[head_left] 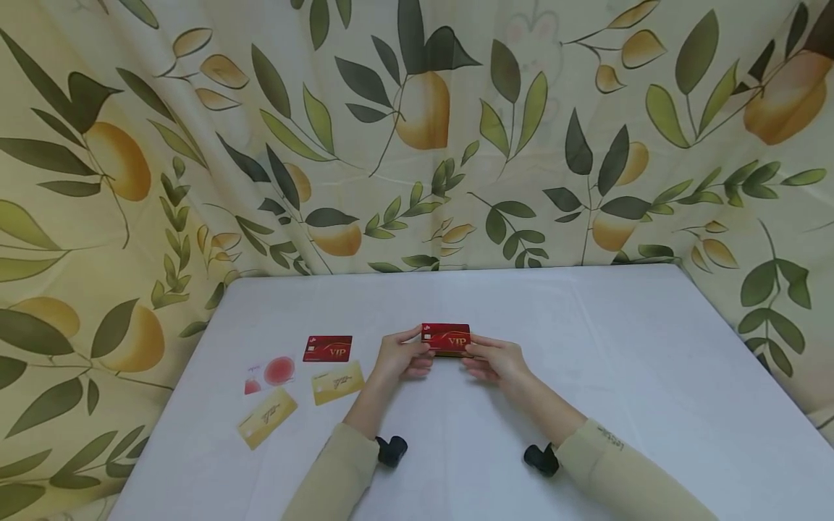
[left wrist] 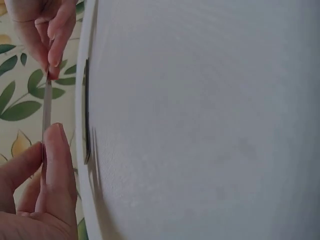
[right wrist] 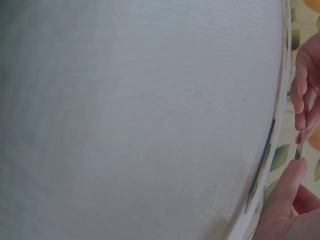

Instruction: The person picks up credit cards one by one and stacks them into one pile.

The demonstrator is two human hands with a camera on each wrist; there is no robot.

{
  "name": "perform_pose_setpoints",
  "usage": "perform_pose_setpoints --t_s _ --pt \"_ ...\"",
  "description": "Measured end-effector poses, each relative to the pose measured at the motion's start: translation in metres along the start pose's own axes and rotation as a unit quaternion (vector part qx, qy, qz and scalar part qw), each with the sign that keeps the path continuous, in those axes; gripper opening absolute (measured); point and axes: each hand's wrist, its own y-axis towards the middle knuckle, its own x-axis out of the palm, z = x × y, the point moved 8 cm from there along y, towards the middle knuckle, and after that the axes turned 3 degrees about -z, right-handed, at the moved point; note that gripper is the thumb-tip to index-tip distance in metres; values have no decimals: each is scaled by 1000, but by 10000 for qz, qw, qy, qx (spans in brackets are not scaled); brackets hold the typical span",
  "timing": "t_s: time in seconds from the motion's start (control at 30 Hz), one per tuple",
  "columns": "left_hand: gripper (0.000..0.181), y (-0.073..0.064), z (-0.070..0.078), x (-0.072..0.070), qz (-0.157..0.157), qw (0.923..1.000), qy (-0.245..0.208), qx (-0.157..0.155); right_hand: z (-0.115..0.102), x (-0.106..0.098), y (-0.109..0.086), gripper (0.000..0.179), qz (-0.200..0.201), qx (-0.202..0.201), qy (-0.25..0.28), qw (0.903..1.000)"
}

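Both hands hold one red VIP card (head_left: 446,336) a little above the white table. My left hand (head_left: 399,356) pinches its left edge between thumb and fingers. At the right edge, my right hand (head_left: 502,359) pinches it the same way. Seen side-on in the left wrist view, the held card (left wrist: 47,107) is a thin strip between the two hands. Beneath it on the table lies a thin, dark-edged flat piece (left wrist: 86,112), mostly hidden by the held card in the head view.
Left of the hands lie another red VIP card (head_left: 328,349), a gold card (head_left: 337,383), a second gold card (head_left: 267,418) and a pale card with a red circle (head_left: 279,370). A curtain (head_left: 417,181) printed with fruit and leaves hangs behind the table (head_left: 619,347).
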Motion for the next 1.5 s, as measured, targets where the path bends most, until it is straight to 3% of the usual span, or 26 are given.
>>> perform_pose_setpoints --t_s 0.3,0.6,0.93,1.5 --pt "49 11 -7 2 -29 9998 197 22 3 -2 4 41 164 138 -254 9994" --pt "48 12 -6 7 -31 9985 539 -105 4 -11 9 36 381 168 -511 9978" --pt "48 17 -7 9 95 9968 790 -20 5 -13 16 35 414 93 -710 9966" --pt "50 18 -9 7 174 9967 792 -37 3 -13 20 34 453 3 -992 9940"
